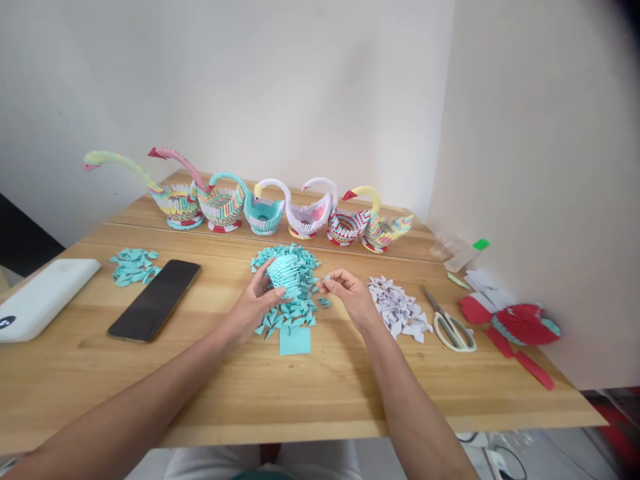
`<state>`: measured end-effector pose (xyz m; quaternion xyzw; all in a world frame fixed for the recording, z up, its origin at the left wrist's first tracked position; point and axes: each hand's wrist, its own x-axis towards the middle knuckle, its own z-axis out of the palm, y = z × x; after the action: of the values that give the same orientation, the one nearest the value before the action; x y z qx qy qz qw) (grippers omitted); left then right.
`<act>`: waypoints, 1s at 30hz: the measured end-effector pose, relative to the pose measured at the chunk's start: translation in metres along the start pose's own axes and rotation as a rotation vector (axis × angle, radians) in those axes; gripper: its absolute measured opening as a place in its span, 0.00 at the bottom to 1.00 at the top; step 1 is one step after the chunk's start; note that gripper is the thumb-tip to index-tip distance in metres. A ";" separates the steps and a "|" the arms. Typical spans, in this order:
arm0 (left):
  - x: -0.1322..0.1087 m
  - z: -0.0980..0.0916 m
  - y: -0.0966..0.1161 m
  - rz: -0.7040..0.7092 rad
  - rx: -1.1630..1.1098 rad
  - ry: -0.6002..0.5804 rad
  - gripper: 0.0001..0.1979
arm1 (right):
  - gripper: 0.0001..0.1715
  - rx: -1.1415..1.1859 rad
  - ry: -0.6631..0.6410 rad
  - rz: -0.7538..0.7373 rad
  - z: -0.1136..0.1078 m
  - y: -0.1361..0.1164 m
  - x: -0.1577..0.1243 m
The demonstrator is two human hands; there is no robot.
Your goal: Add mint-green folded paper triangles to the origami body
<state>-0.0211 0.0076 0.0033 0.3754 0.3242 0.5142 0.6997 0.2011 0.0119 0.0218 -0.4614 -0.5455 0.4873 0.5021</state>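
Note:
My left hand (260,293) grips a turquoise folded-paper body (285,273), built from rows of small pointed pieces. It is held above a heap of loose turquoise folded-paper pieces (303,310). To its right, my right hand (347,290) pinches a small folded-paper piece (327,280) between thumb and forefinger, apart from the body. A flat turquoise paper sheet (295,341) lies at the near edge of the heap.
Several folded-paper swans (265,210) stand along the back. White folded pieces (397,307), scissors (453,330) and red paper work (527,325) lie to the right. Leftward are a phone (155,300), a white power bank (50,297) and more turquoise pieces (134,265).

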 end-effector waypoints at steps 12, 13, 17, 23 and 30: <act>0.000 -0.004 -0.006 0.005 0.049 -0.046 0.43 | 0.19 -0.063 -0.096 -0.015 0.012 -0.006 -0.007; 0.000 -0.004 -0.005 0.005 0.047 -0.047 0.43 | 0.19 -0.063 -0.099 -0.018 0.012 -0.005 -0.007; 0.000 -0.003 -0.005 -0.004 0.031 -0.042 0.44 | 0.20 -0.069 -0.093 -0.019 0.011 -0.003 -0.007; 0.001 -0.004 -0.007 0.004 0.037 -0.057 0.43 | 0.20 -0.010 -0.087 -0.002 0.014 -0.005 -0.008; 0.002 -0.005 -0.008 -0.002 0.036 -0.066 0.44 | 0.16 -0.034 -0.096 -0.034 0.016 -0.004 -0.011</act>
<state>-0.0217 0.0087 -0.0061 0.4045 0.3104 0.4951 0.7035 0.1859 0.0001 0.0240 -0.4367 -0.5849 0.4907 0.4758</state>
